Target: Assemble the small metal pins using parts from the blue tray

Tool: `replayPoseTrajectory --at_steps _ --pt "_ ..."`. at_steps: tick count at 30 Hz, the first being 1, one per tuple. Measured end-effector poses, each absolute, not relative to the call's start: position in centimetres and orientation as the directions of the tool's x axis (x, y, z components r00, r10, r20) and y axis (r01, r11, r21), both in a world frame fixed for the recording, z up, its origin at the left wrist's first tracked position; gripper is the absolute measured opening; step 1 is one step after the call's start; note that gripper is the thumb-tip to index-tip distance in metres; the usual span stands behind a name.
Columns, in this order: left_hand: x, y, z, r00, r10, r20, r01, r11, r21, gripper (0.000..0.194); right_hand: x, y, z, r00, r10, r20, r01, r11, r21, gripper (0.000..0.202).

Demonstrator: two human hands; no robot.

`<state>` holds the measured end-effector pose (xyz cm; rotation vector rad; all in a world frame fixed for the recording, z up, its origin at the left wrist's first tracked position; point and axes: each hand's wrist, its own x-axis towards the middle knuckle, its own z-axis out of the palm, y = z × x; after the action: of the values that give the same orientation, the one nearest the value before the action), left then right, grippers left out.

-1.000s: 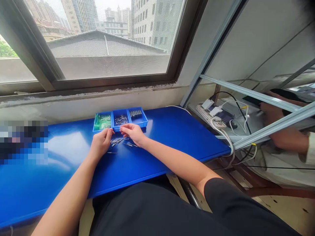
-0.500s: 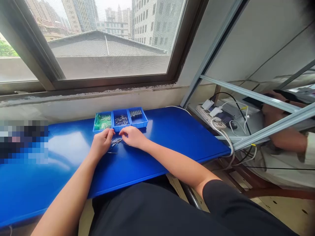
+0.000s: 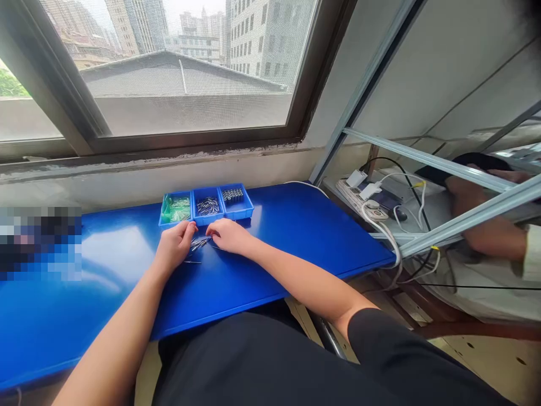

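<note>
Blue marks the desk [image 3: 38, 327], which enters at the left edge of the frame below a pixelated patch. Left of centre, the left hand [image 3: 174, 242] has thumb and forefinger brought together in front of the left bin [image 3: 169, 223], which contains green plastic wrapping [image 3: 169, 211]; whether anything is pinched between those fingertips cannot be told. The hands are apart, and between them slender metal pieces [image 3: 200, 244] lie loose on the desk, with a lone rod [image 3: 193, 262] just below. Behind these, the middle bin [image 3: 203, 222] carries a heap of similar pieces. Near the centre, the right hand [image 3: 230, 235] is curled downward at the right end of the loose pieces; its grip is hidden. Compared with one second earlier, this hand has dropped and now covers pieces then visible beneath it, whereas the left has hardly moved; the change suggests that work is centred on the loose pieces rather than the bins. Farther right, the right bin [image 3: 239, 215] holds short cylinders [image 3: 233, 195] in rows. At right appear white chargers [image 3: 357, 179], a metal frame [image 3: 431, 160] and another person's arm [image 3: 494, 239].
</note>
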<state>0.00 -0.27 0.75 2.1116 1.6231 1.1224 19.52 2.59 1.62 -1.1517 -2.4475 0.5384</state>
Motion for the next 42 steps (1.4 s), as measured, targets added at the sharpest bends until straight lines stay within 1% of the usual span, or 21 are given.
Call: replayPoseTrajectory --at_steps 2,6,8,10,16,22,25,28,31,33,38,42 --pt "0.0 -0.3 0.8 0.084 0.905 0.417 0.707 -0.349 0.615 0.038 19.6 2.3 2.0 -0.585 0.793 0.171 0.675 0.592 -0.440 0.026" --pt "0.1 -0.4 0.9 0.086 0.904 0.418 0.704 -0.352 0.616 0.037 19.7 1.9 2.5 -0.547 0.826 0.138 0.776 0.562 -0.288 0.029" --pt "0.1 -0.4 1.0 0.087 0.905 0.416 0.707 -0.350 0.614 0.037 19.7 1.8 2.5 -0.533 0.838 0.117 0.794 0.543 -0.273 0.030" --pt "0.2 -0.4 1.0 0.089 0.905 0.416 0.710 -0.351 0.611 0.037 19.8 1.9 2.4 -0.527 0.842 0.114 0.790 0.535 -0.301 0.030" --pt "0.1 -0.4 1.0 0.094 0.899 0.428 0.708 -0.363 0.606 0.037 19.7 2.5 1.9 -0.531 0.833 0.156 0.699 0.534 -0.475 0.024" --pt "0.1 -0.3 1.0 0.097 0.898 0.428 0.707 -0.365 0.605 0.038 19.5 2.3 1.9 -0.551 0.811 0.200 0.610 0.554 -0.567 0.023" --pt "0.0 -0.3 0.9 0.096 0.904 0.417 0.709 -0.356 0.608 0.038 19.5 2.1 2.1 -0.581 0.791 0.192 0.564 0.561 -0.605 0.026" --pt "0.0 -0.3 0.8 0.098 0.906 0.411 0.709 -0.354 0.610 0.038 19.7 2.2 2.1 -0.622 0.768 0.152 0.528 0.556 -0.642 0.034" --pt "0.0 -0.3 0.8 0.099 0.905 0.413 0.707 -0.356 0.611 0.038 19.8 2.4 1.9 -0.665 0.735 0.134 0.500 0.572 -0.650 0.042" --pt "0.1 -0.3 0.8 0.099 0.904 0.416 0.709 -0.358 0.608 0.038 19.8 2.6 1.7 -0.686 0.714 0.141 0.487 0.594 -0.640 0.044" --pt "0.1 -0.3 0.9 0.108 0.901 0.421 0.717 -0.364 0.594 0.038 19.7 2.9 1.2 -0.703 0.686 0.186 0.466 0.643 -0.607 0.041" --pt "0.1 -0.3 0.9 0.110 0.902 0.418 0.717 -0.363 0.595 0.038 19.6 2.8 1.2 -0.725 0.655 0.214 0.464 0.694 -0.550 0.035"
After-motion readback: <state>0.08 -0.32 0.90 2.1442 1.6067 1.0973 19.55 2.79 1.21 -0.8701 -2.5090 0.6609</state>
